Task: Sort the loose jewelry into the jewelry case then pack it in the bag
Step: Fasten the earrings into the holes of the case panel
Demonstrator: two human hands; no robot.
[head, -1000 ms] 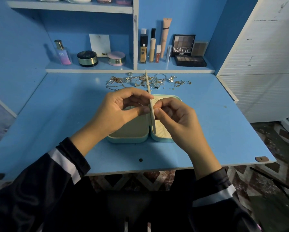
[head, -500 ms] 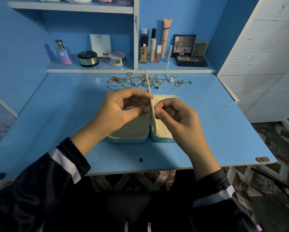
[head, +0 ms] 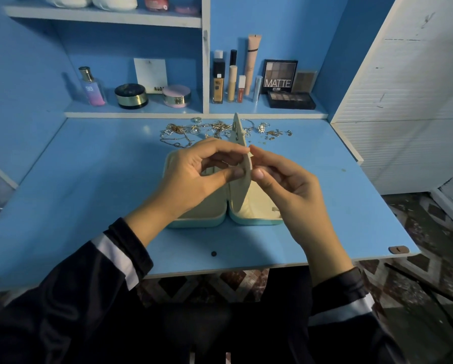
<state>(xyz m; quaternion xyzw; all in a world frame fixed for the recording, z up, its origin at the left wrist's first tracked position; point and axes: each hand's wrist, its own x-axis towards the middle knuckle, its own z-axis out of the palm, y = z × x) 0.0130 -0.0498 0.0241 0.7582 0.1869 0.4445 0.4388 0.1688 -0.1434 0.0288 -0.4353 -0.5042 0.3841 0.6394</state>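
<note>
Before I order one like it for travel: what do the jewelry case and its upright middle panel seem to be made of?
Jewelry case: smooth matte teal shell, likely faux leather or plastic; the cream lining looks like soft fabric, dull with no glare. Middle panel: cream, thin yet standing stiff, small holes visible, perhaps fabric-covered board.

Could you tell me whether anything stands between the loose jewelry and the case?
Nothing lies on the table between jewelry and case. The left hand and right hand, pinching the upright flap, cover part of its trays.
</note>
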